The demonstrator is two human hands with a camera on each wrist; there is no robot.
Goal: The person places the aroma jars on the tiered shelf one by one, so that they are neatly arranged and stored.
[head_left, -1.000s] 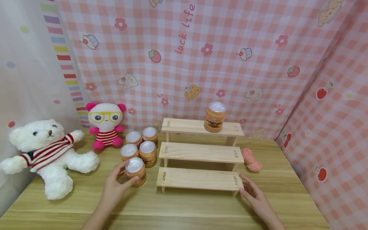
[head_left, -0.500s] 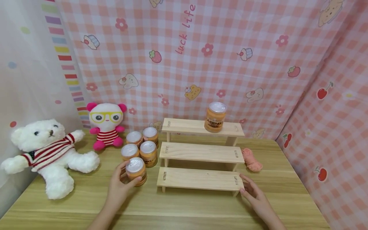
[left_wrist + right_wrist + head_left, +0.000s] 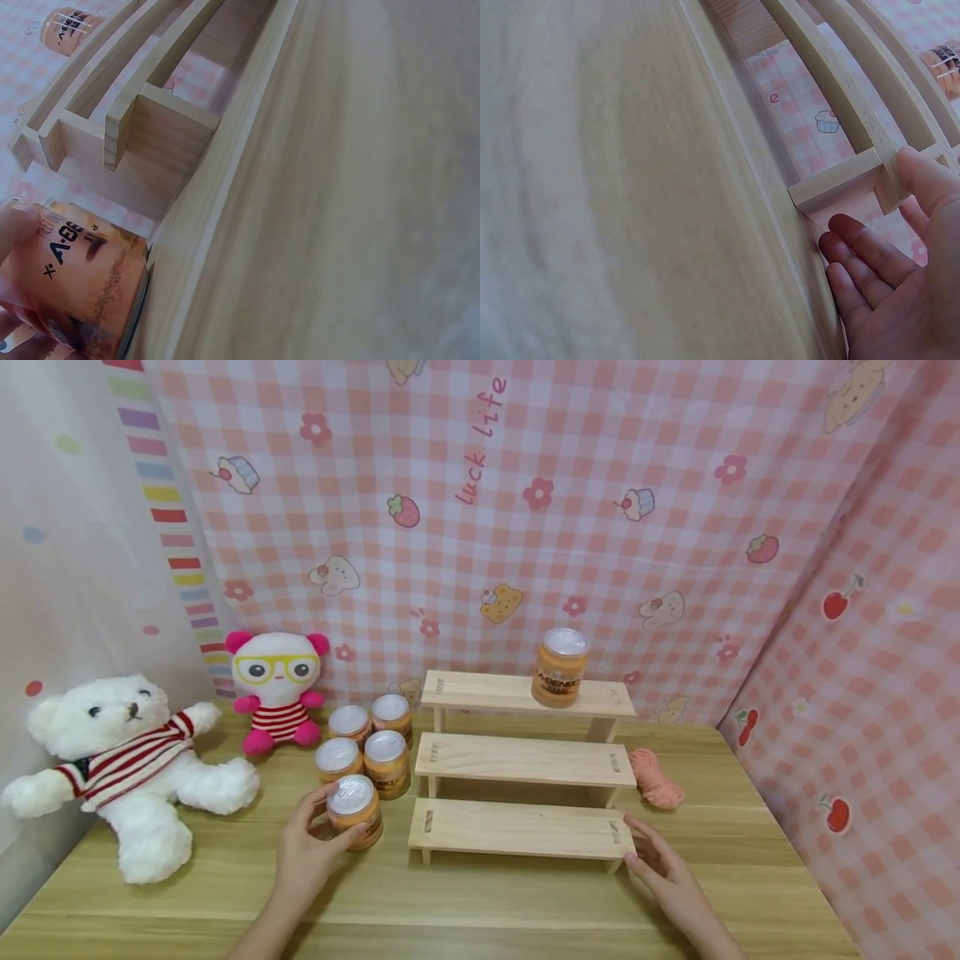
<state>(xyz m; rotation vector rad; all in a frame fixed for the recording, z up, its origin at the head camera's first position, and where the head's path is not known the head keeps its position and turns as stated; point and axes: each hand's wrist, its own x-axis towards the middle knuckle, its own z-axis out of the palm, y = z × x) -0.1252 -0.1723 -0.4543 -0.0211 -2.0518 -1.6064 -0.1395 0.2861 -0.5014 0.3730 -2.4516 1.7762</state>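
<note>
My left hand point(image 3: 306, 856) holds an orange can point(image 3: 354, 814) with a silvery lid, thumb on its near right side and fingers at its left. The can stands upright at the front of a cluster of several matching cans point(image 3: 387, 764). In the left wrist view, the gripped can point(image 3: 82, 277) shows dark lettering, and its base is close to the table. A three-step wooden display shelf point(image 3: 517, 828) stands to the right. My right hand point(image 3: 666, 878) pinches the right end of its lowest step between thumb and index finger; the other fingers point(image 3: 870, 259) hang loose below.
One matching can point(image 3: 559, 672) stands on the top step, right of its middle. A pink yarn skein point(image 3: 657, 778) lies right of the shelf. A pink-eared plush toy point(image 3: 277, 689) and a white teddy bear point(image 3: 127, 768) sit at left. Checked cloth point(image 3: 465, 552) hangs behind the table.
My left hand has shifted slightly right and settled closer around the front can, which has stayed in place. The right hand and the shelf have not moved.
</note>
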